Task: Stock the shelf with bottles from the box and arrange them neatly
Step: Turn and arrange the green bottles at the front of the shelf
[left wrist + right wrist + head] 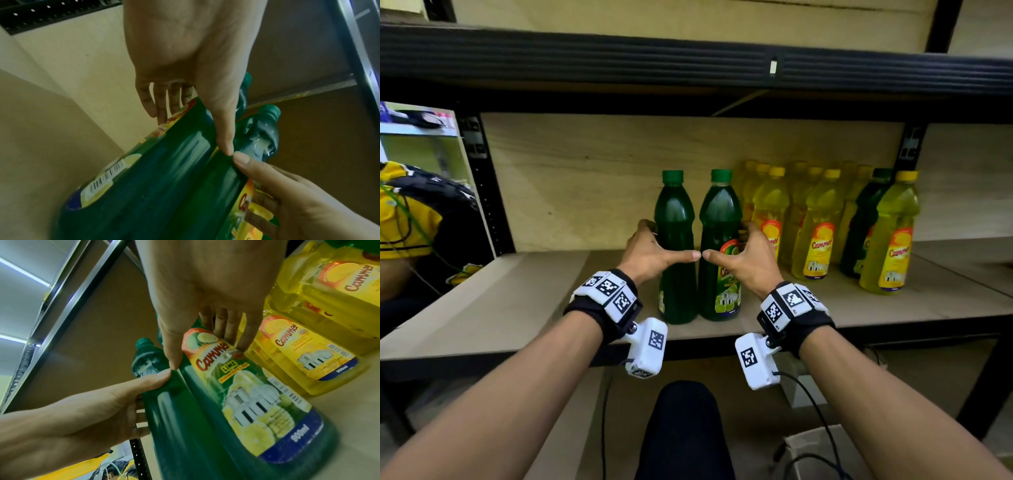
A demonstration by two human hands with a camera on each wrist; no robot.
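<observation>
Two green bottles, upright and side by side near the front of the shelf board [524, 301] in the head view – left green bottle [675, 246], right green bottle [719, 246], bodies touching low down. Left hand [650, 255] wrapped round the outer flank of the left one, thumb stretched flat across its front. Right hand [744, 260] mirrored on the right one, fingers curled behind its far side, thumb laid across the label. Thumb tips almost meeting between the two bottles. Just to the right, rows of yellow bottles [816, 233], one dark green bottle [866, 222] standing among them. Cardboard box [822, 452] down on the floor, lower right.

From the left wrist: left hand [185, 53] clamped on the left green bottle [144, 186], four fingers [162, 104] curled over its far edge above the barcode side, thumb pressed along the seam. Right hand [304, 199] coming in from lower right, thumb tip against the left thumb tip, fingers over the label of the right green bottle [224, 178].

From the right wrist: right hand [205, 280] gripping the right green bottle [246, 394] – "Cammer LIME" label facing out, fingers [228, 327] tucked into the gap beside a yellow bottle [304, 353]. Left hand [82, 410] holding the left green bottle [170, 418], fingers round its back, thumbs touching at the tips.
</observation>
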